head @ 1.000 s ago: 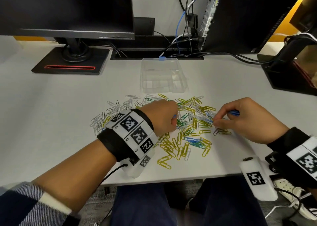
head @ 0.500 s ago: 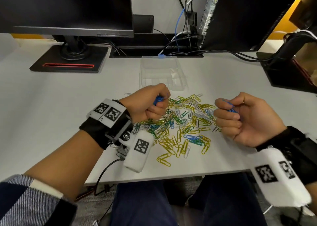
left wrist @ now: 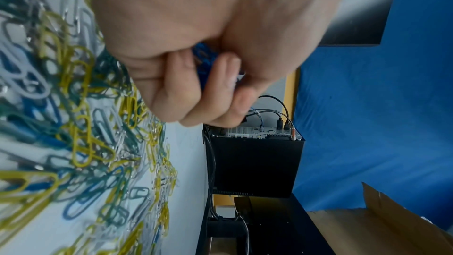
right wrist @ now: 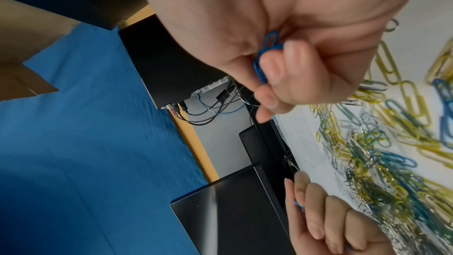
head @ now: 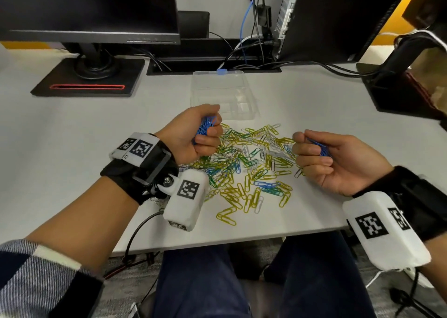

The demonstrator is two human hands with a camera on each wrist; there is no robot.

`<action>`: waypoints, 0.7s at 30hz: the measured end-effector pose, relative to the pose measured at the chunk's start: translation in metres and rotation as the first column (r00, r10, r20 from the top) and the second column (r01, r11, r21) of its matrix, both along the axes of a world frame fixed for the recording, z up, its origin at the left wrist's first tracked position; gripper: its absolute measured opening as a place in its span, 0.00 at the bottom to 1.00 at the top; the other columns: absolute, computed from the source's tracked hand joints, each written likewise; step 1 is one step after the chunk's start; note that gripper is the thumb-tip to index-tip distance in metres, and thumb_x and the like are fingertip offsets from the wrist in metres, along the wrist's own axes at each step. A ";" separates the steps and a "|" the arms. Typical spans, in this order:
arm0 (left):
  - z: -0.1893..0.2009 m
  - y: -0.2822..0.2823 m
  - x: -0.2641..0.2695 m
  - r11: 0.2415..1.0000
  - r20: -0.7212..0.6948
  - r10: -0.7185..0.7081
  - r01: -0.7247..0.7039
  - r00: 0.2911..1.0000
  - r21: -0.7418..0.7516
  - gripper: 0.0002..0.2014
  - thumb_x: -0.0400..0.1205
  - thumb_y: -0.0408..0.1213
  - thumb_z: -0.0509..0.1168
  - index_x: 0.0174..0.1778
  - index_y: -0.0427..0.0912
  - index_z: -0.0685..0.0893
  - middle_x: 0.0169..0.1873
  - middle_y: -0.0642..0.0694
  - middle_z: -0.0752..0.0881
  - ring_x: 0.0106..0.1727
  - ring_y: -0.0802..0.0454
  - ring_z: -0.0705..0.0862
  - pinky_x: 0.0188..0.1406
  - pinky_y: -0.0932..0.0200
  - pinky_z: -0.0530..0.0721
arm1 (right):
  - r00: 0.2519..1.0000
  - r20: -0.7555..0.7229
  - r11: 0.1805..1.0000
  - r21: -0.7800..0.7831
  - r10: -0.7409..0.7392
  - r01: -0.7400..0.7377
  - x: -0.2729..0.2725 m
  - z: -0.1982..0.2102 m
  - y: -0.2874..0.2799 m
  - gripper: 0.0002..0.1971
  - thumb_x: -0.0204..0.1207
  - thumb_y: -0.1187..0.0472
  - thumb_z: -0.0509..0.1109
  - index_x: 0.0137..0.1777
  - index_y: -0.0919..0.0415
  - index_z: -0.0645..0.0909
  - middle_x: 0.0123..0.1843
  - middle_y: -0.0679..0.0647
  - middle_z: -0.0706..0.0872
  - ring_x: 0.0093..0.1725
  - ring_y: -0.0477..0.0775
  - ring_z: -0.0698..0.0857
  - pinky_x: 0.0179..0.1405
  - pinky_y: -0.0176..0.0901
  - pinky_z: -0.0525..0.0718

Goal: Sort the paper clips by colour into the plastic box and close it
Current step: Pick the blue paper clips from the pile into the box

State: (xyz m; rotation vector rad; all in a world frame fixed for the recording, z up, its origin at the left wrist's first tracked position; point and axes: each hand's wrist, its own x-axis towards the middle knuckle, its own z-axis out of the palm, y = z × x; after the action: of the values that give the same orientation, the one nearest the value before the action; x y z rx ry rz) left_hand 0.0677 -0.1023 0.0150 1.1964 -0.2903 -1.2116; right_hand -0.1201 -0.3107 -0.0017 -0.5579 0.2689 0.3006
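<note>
**Desk stock: paper clips, both hands loaded**

1. Left hand (head: 193,134): I log it raised just above the left edge of the heap, fingers curled into a fist round a bunch of blue clips (head: 205,126); the left wrist view confirms blue wire between curled fingers and palm.
2. Right hand (head: 338,158): palm turned up at the right edge of the heap, fingers folded over a smaller bunch of blue clips (head: 320,148).
3. Paper clip heap (head: 251,167): yellow, green, blue and white or silver clips, mixed and loose on the white desk (head: 72,153), between my two hands.
4. Plastic box (head: 222,95): clear, with a blue latch on its far edge, just behind the heap. I cannot tell whether its lid is open or whether clips lie inside.
5. Monitor stand (head: 89,76): black, far left of the desk.
</note>
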 end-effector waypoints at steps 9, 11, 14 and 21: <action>0.007 -0.004 -0.014 0.895 0.712 -0.350 -0.007 0.609 0.446 0.23 0.84 0.57 0.58 0.35 0.41 0.83 0.19 0.54 0.68 0.19 0.56 0.66 0.18 0.64 0.68 | 0.996 -0.072 0.127 -0.989 0.053 -0.078 0.003 0.017 0.032 0.13 0.83 0.64 0.64 0.42 0.62 0.88 0.22 0.51 0.70 0.17 0.48 0.65 0.14 0.37 0.63; 0.008 -0.003 -0.019 0.840 0.816 -0.484 -0.095 0.315 0.535 0.19 0.77 0.59 0.68 0.36 0.45 0.86 0.28 0.53 0.79 0.31 0.57 0.79 0.32 0.62 0.76 | 0.986 -0.081 -0.169 -0.984 0.147 -0.056 0.005 0.018 0.040 0.08 0.77 0.60 0.71 0.40 0.58 0.90 0.31 0.50 0.87 0.31 0.51 0.84 0.32 0.39 0.82; 0.008 -0.004 -0.026 0.807 0.817 -0.544 -0.145 0.191 0.572 0.12 0.73 0.54 0.75 0.38 0.49 0.88 0.37 0.54 0.82 0.42 0.54 0.82 0.32 0.62 0.74 | 0.979 -0.118 -0.303 -0.951 0.169 -0.063 0.010 0.016 0.041 0.03 0.71 0.58 0.77 0.38 0.52 0.90 0.42 0.48 0.90 0.46 0.47 0.85 0.52 0.37 0.82; -0.001 -0.009 -0.033 0.777 0.788 -0.606 -0.127 0.109 0.616 0.07 0.70 0.44 0.79 0.37 0.48 0.88 0.35 0.55 0.82 0.38 0.55 0.79 0.27 0.67 0.68 | 0.961 -0.177 -0.442 -0.895 0.211 -0.068 0.020 0.013 0.044 0.02 0.69 0.57 0.80 0.37 0.52 0.90 0.35 0.42 0.85 0.40 0.37 0.80 0.40 0.27 0.76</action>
State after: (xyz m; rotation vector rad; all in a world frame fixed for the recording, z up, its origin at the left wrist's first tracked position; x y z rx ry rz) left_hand 0.0349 -0.1112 0.0139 2.5352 -1.3031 -0.5169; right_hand -0.1000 -0.2663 0.0116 -2.6027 0.3171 0.2176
